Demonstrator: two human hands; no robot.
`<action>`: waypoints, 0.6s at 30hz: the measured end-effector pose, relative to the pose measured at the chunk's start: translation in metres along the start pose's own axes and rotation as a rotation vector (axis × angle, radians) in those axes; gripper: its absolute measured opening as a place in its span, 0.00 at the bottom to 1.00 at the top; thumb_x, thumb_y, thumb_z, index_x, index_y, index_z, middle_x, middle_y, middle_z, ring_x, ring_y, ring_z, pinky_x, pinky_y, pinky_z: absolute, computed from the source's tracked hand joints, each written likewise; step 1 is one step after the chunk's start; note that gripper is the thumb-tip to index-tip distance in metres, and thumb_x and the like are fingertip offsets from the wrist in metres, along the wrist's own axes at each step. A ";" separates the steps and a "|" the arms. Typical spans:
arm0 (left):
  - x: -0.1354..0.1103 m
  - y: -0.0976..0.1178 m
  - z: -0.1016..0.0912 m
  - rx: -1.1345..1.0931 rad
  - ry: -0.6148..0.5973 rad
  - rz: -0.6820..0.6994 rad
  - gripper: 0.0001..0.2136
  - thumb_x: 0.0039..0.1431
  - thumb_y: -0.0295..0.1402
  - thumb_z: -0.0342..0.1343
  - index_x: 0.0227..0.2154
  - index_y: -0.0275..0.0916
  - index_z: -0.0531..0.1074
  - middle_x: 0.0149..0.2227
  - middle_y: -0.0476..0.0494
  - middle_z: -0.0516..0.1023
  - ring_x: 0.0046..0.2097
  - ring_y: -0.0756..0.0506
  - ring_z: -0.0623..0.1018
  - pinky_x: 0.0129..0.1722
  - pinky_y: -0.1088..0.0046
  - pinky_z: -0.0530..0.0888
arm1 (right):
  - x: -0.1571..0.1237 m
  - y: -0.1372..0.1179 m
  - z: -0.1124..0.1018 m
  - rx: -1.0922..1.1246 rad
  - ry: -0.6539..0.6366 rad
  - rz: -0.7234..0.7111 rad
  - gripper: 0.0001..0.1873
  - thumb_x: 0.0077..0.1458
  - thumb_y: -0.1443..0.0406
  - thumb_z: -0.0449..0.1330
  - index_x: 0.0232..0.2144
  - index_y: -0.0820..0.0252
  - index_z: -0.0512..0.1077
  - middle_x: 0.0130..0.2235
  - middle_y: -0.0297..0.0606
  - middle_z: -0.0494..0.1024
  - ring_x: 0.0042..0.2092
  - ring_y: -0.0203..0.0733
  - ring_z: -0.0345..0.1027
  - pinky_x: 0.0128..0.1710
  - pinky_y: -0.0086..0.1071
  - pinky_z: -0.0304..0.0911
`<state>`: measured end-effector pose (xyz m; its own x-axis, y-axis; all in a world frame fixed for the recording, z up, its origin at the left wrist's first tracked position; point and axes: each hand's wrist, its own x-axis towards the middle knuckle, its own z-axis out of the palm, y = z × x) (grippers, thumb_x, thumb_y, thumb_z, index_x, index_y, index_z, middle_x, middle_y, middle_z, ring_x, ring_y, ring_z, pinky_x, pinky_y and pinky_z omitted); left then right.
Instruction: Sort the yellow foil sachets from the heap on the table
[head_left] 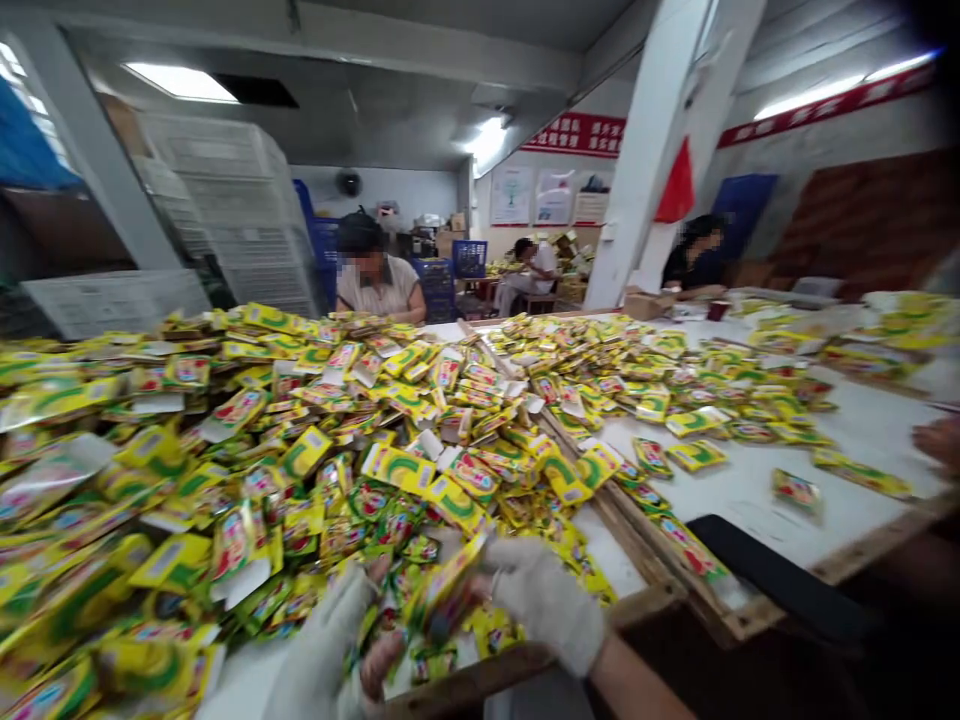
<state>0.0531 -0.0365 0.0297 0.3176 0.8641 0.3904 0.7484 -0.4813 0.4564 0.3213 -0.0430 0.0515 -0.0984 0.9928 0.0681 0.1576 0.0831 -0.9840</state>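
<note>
A big heap of small yellow, green and red sachets (300, 450) covers the white table (750, 480) in front of me. Both my hands wear white cloth gloves with open fingertips. My right hand (540, 600) is closed round a stack of sachets (450, 590) held on edge at the near rim of the heap. My left hand (337, 650) sits just left of that stack, fingers curled against it. The picture is blurred, so the exact hold of the left fingers is unclear.
A wooden rim (652, 600) edges the table, and a wooden slat (592, 470) splits the heap. A dark flat object (780, 580) lies at the right corner. Three people sit working at tables behind. Another person's hand (937, 440) shows at the far right. White crates (225, 210) are stacked at the back left.
</note>
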 end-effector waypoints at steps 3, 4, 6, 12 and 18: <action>0.010 -0.023 -0.016 -0.044 0.036 -0.113 0.16 0.62 0.45 0.50 0.48 0.44 0.71 0.47 0.43 0.79 0.50 0.41 0.77 0.46 0.69 0.76 | 0.017 -0.017 -0.054 0.449 0.631 -0.146 0.09 0.48 0.58 0.65 0.30 0.56 0.74 0.30 0.30 0.76 0.27 0.32 0.64 0.27 0.25 0.64; 0.013 -0.028 -0.018 -0.044 0.023 -0.149 0.13 0.63 0.45 0.49 0.43 0.44 0.71 0.44 0.44 0.79 0.46 0.42 0.78 0.43 0.70 0.76 | 0.022 -0.021 -0.069 0.502 0.703 -0.176 0.12 0.50 0.54 0.61 0.34 0.52 0.73 0.34 0.29 0.76 0.29 0.31 0.65 0.29 0.25 0.65; 0.016 -0.034 -0.015 -0.023 -0.012 -0.190 0.11 0.64 0.42 0.48 0.35 0.42 0.71 0.39 0.45 0.79 0.41 0.44 0.78 0.39 0.71 0.75 | 0.026 -0.023 -0.084 0.624 0.810 -0.180 0.15 0.48 0.53 0.62 0.37 0.51 0.72 0.38 0.29 0.77 0.31 0.31 0.68 0.31 0.26 0.67; 0.033 -0.022 0.006 0.247 -0.168 -0.229 0.17 0.56 0.20 0.45 0.44 0.39 0.72 0.48 0.39 0.76 0.50 0.43 0.76 0.50 0.70 0.70 | 0.022 0.017 0.004 0.054 0.258 0.126 0.11 0.53 0.58 0.59 0.34 0.59 0.76 0.23 0.34 0.76 0.26 0.40 0.69 0.26 0.30 0.64; 0.045 -0.026 0.010 0.526 -0.397 -0.272 0.32 0.51 0.16 0.44 0.61 0.37 0.61 0.53 0.33 0.73 0.50 0.38 0.76 0.48 0.63 0.72 | 0.030 0.052 0.062 -0.559 -0.004 0.060 0.30 0.39 0.74 0.59 0.49 0.57 0.75 0.57 0.45 0.73 0.55 0.50 0.68 0.57 0.36 0.59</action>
<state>0.0535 0.0160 0.0274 0.1927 0.9800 -0.0490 0.9813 -0.1924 0.0107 0.2651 -0.0141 -0.0078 -0.0768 0.9970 0.0126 0.6600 0.0603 -0.7488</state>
